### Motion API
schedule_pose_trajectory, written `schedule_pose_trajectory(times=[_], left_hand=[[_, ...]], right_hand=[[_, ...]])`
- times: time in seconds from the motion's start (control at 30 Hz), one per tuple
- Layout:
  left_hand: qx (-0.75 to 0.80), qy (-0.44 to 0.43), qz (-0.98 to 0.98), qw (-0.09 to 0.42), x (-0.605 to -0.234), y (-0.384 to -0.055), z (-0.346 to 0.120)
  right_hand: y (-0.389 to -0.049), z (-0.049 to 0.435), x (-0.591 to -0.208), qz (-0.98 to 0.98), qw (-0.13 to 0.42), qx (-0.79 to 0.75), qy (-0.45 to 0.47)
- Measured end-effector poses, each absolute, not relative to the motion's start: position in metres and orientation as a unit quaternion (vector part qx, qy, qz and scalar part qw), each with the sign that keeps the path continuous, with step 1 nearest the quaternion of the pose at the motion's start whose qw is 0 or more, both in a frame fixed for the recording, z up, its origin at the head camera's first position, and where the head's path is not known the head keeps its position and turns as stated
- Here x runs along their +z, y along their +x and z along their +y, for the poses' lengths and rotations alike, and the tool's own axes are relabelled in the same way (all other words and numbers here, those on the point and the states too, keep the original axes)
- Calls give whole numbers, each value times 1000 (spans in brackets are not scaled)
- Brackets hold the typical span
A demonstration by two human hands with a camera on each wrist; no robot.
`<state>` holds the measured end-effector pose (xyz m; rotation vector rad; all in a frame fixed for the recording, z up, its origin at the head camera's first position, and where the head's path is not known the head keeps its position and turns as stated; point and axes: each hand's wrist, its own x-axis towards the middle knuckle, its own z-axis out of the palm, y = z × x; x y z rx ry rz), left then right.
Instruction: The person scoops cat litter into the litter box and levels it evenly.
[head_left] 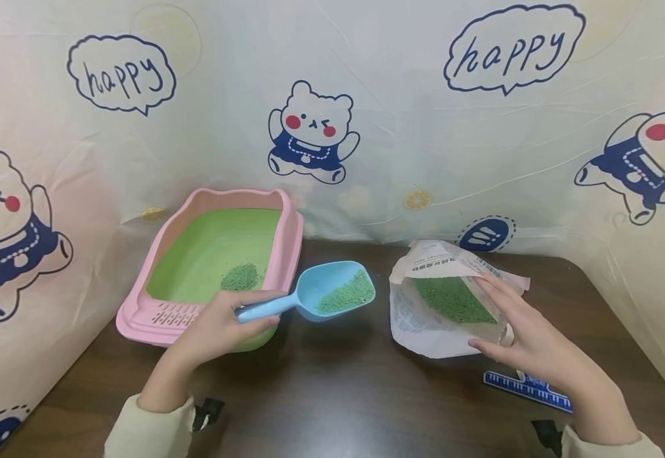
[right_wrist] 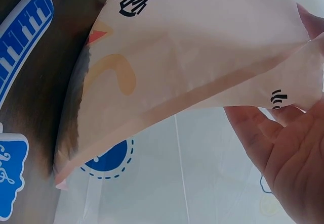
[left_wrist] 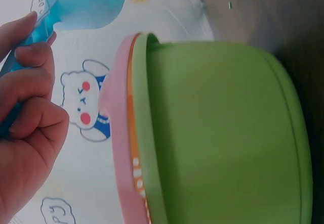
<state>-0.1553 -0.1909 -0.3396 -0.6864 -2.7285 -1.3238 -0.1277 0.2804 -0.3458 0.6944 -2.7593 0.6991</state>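
Note:
My left hand (head_left: 212, 327) grips the handle of a light blue scoop (head_left: 312, 286), holding it above the table just right of the litter box. Green cat litter (head_left: 348, 294) lies in the scoop's bowl. The litter box has a pink rim (head_left: 288, 254) and a green pan (left_wrist: 228, 133); a small pile of litter (head_left: 241, 277) sits inside, near its right front. On the right, a white paper bag of cat litter (head_left: 418, 336) lies with its mouth toward me, green granules (head_left: 455, 300) showing within. My right hand (head_left: 538, 337) holds the bag's right side by the mouth, fingers partly hidden behind the paper (right_wrist: 202, 47).
A blue and white ruler-like piece (head_left: 524, 389) lies on the dark wooden table (head_left: 332, 394), partly beneath my right forearm. A printed sheet with bears and "happy" bubbles (head_left: 309, 137) hangs behind and along both sides. The litter box stands close to its back left.

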Motion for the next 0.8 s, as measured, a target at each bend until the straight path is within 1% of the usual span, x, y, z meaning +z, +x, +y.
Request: schedule_pose_trajectory(times=[0.17, 0.43, 0.8], left_hand=[[-430, -212, -878, 22, -336, -154, -200], [-405, -193, -890, 83, -329, -151, -219], [-393, -159, -896, 128, -330, -148, -244]], right_hand=[[-128, 280, -345, -939, 95, 240, 229], [-128, 281, -346, -937, 94, 244, 230], [-128, 281, -347, -936, 99, 245, 232]])
